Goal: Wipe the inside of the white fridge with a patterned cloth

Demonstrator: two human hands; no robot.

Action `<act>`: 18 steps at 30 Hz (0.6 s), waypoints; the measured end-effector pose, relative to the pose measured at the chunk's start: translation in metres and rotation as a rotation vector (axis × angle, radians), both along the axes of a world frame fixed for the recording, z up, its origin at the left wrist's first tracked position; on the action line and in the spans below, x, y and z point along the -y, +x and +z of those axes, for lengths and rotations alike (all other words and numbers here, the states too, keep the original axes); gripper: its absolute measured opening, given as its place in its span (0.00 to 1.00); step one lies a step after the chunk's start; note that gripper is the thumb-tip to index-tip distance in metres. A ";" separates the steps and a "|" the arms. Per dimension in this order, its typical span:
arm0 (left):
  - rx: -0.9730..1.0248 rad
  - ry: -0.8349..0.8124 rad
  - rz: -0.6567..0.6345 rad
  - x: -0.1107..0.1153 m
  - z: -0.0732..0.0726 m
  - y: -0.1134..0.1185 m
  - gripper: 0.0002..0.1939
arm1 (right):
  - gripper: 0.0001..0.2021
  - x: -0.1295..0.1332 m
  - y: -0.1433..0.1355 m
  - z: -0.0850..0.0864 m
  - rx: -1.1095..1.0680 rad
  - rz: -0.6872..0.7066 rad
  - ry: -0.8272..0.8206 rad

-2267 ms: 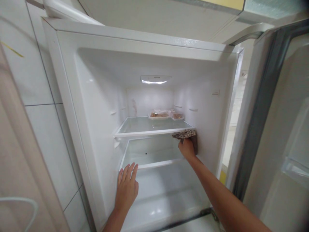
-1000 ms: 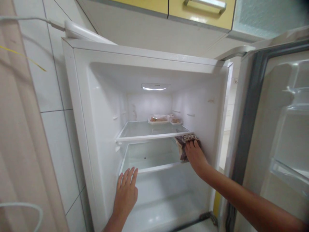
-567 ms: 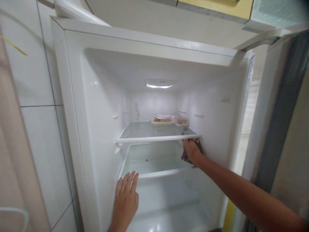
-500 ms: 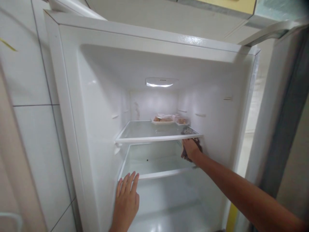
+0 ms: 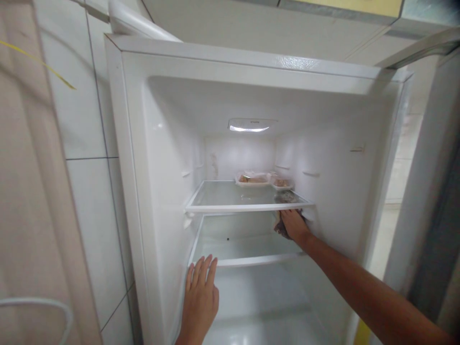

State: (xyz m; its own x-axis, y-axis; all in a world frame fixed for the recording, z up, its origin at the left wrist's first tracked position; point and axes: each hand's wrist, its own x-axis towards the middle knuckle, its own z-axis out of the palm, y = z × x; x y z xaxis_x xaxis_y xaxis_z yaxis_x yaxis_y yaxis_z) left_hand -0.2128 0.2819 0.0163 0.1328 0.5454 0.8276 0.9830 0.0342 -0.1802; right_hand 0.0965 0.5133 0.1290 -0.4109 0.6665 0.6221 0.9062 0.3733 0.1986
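Observation:
Under the right end of the upper glass shelf [image 5: 223, 195], my right hand [image 5: 295, 225] is closed on a dark patterned cloth [image 5: 283, 231]. Part of the cloth shows through the glass, pressed up near the shelf's underside. My left hand [image 5: 201, 287] is open, its fingers stretched out at the left front edge of the lower glass shelf [image 5: 247, 261]. The fingertips appear to rest on that edge. Two plastic-wrapped food trays sit at the back of the upper shelf: a longer one [image 5: 253, 179] and a smaller one [image 5: 281, 183] to its right.
The white fridge [image 5: 138, 191] stands open, its door [image 5: 419, 191] swung out at the right. A lamp [image 5: 249, 128] glows under its ceiling. White wall tiles [image 5: 84, 124] and a beige panel [image 5: 39, 191] are on the left. A small dark speck [image 5: 227, 238] shows behind the lower shelf's front edge.
The view has swung a little left, so the fridge appears farther right. My right hand stays under the upper shelf with the cloth, and my left hand stays at the lower shelf's edge.

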 end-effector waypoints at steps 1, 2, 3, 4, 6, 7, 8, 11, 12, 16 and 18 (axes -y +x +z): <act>-0.012 -0.004 0.002 0.001 0.001 0.000 0.32 | 0.20 0.006 0.003 -0.004 0.046 0.012 0.003; -0.018 -0.007 0.004 0.001 0.001 0.000 0.32 | 0.22 0.012 0.005 -0.007 0.080 0.027 0.001; -0.019 -0.011 0.005 0.002 0.002 0.000 0.32 | 0.25 0.018 0.008 -0.010 0.108 0.037 -0.003; -0.015 -0.017 0.009 0.002 0.003 0.000 0.32 | 0.27 0.024 0.010 -0.012 0.135 0.039 -0.004; -0.004 -0.027 0.012 0.003 0.004 0.001 0.32 | 0.29 0.034 0.013 -0.015 0.176 0.031 -0.010; 0.008 -0.029 0.010 0.004 0.005 0.001 0.31 | 0.29 0.038 0.014 -0.016 0.192 0.026 -0.014; 0.022 -0.028 0.003 0.005 0.005 0.002 0.31 | 0.28 0.043 0.015 -0.016 0.203 0.019 -0.016; 0.059 -0.016 -0.030 0.008 0.006 0.003 0.30 | 0.26 0.057 0.015 -0.015 0.213 -0.021 -0.010; 0.067 -0.016 -0.038 0.009 0.006 0.003 0.30 | 0.25 0.062 0.015 -0.014 0.210 -0.040 -0.009; 0.065 -0.025 -0.039 0.015 0.005 0.004 0.29 | 0.23 0.078 0.014 -0.006 0.191 -0.083 -0.031; 0.063 -0.029 -0.034 0.016 0.005 0.005 0.30 | 0.22 0.084 0.013 -0.001 0.174 -0.080 -0.058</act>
